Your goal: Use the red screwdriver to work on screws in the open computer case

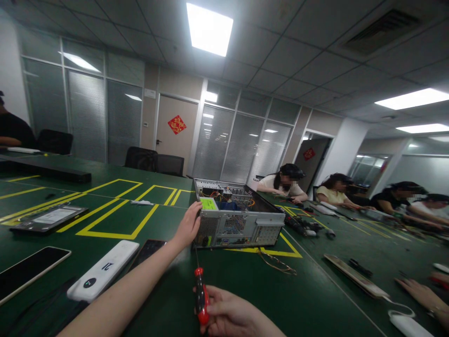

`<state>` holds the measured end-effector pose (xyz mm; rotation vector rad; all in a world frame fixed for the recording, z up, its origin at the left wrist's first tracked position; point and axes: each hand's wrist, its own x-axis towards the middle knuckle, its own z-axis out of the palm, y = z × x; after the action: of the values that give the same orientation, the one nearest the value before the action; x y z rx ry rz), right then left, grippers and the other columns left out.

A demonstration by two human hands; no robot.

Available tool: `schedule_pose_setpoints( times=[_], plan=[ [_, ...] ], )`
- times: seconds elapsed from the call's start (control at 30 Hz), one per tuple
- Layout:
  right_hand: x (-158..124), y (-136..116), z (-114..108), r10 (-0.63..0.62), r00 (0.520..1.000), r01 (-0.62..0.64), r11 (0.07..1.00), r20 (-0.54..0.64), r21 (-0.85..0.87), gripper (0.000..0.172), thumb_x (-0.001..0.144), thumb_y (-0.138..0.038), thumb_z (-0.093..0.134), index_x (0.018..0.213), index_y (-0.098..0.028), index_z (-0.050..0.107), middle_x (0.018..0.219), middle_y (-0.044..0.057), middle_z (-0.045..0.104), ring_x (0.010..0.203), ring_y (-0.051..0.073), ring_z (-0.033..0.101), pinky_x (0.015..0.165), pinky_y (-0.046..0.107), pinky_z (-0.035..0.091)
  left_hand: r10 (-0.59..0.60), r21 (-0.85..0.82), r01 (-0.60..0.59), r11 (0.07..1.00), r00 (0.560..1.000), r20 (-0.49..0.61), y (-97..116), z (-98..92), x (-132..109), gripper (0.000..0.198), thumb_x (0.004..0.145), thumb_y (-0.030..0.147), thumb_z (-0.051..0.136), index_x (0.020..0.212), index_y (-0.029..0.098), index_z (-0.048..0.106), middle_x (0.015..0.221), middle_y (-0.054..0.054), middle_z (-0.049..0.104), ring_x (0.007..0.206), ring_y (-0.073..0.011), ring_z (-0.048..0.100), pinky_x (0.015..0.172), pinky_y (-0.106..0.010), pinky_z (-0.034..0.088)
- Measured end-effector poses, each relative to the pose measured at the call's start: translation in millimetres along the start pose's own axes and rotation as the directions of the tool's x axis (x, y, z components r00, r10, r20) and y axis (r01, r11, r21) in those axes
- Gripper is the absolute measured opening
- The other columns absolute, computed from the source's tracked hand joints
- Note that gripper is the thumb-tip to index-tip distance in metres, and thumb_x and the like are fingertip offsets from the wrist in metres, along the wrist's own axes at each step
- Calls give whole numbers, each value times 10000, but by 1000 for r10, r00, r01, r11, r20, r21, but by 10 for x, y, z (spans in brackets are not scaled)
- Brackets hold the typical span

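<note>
An open computer case lies on the green table, its metal back panel towards me and cables visible inside. My left hand rests against its left rear corner, beside a unit with a bright green label; some of its fingertips are hidden. Low in front of the case, my right hand is closed around a red and black screwdriver. The screwdriver's shaft points up to the case's lower left corner; whether the tip touches it I cannot tell.
To the left lie a hard drive, a phone and a white power bank. Glasses and another phone lie to the right. Several people sit along the table; another person's hand is at the right edge.
</note>
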<state>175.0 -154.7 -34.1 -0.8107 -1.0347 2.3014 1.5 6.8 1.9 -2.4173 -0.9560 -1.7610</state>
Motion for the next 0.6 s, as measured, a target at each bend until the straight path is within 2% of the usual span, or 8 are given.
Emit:
schedule_pose_setpoints(
  times=[0.13, 0.23, 0.3, 0.4, 0.5, 0.6],
  plan=[
    [3, 4, -14, -27, 993, 30, 999, -114, 22, 424, 589, -170, 741, 955, -120, 534, 659, -42, 563, 553, 66, 551, 593, 248, 337, -4, -1, 4, 1000, 1000, 2, 2, -4, -2, 368, 914, 220, 310, 1278, 196, 360, 1353, -98, 406, 1331, -205, 294, 1107, -457, 266],
    [18, 15, -36, -46, 987, 46, 999, -157, -2, 389, 569, -199, 747, 866, -170, 498, 761, -31, 596, 543, 76, 556, 526, 232, 294, -7, -2, 7, 1000, 1000, 8, 7, -12, -1, 367, 916, 223, 308, 1280, 202, 356, 1356, -94, 403, 1332, -208, 293, 1108, -463, 264],
    [12, 11, -51, -42, 989, 40, 999, -139, -24, 390, 607, -248, 725, 903, -191, 479, 842, -9, 617, 467, 47, 503, 468, 209, 214, -12, -3, 12, 1000, 1000, 11, 12, -17, 1, 368, 917, 226, 304, 1281, 203, 353, 1356, -96, 402, 1333, -211, 291, 1106, -468, 269],
    [-15, -12, -67, -47, 995, 45, 999, -92, -15, 423, 686, -307, 657, 1043, -207, 453, 815, 1, 618, 391, 16, 402, 441, 200, 123, -14, -7, 14, 1000, 1000, 8, 16, -20, 4, 368, 917, 227, 303, 1280, 202, 354, 1353, -100, 405, 1332, -213, 292, 1103, -470, 273],
    [-24, -29, -69, -39, 999, 39, 999, -24, 4, 521, 662, -256, 634, 1129, -232, 404, 911, 26, 627, 516, 79, 543, 468, 202, 237, -12, -11, 12, 1000, 1000, 8, 12, -16, 3, 373, 914, 225, 305, 1283, 207, 355, 1350, -96, 410, 1330, -213, 298, 1102, -472, 274],
    [-3, -29, -62, 25, 998, -23, 999, 55, -39, 704, 578, -124, 637, 1197, -282, 342, 1052, 39, 619, 709, 146, 636, 591, 246, 367, -12, -6, 12, 1000, 1000, 8, 5, -14, -1, 374, 912, 223, 309, 1282, 206, 359, 1349, -94, 411, 1329, -211, 301, 1101, -469, 275]
  ],
)
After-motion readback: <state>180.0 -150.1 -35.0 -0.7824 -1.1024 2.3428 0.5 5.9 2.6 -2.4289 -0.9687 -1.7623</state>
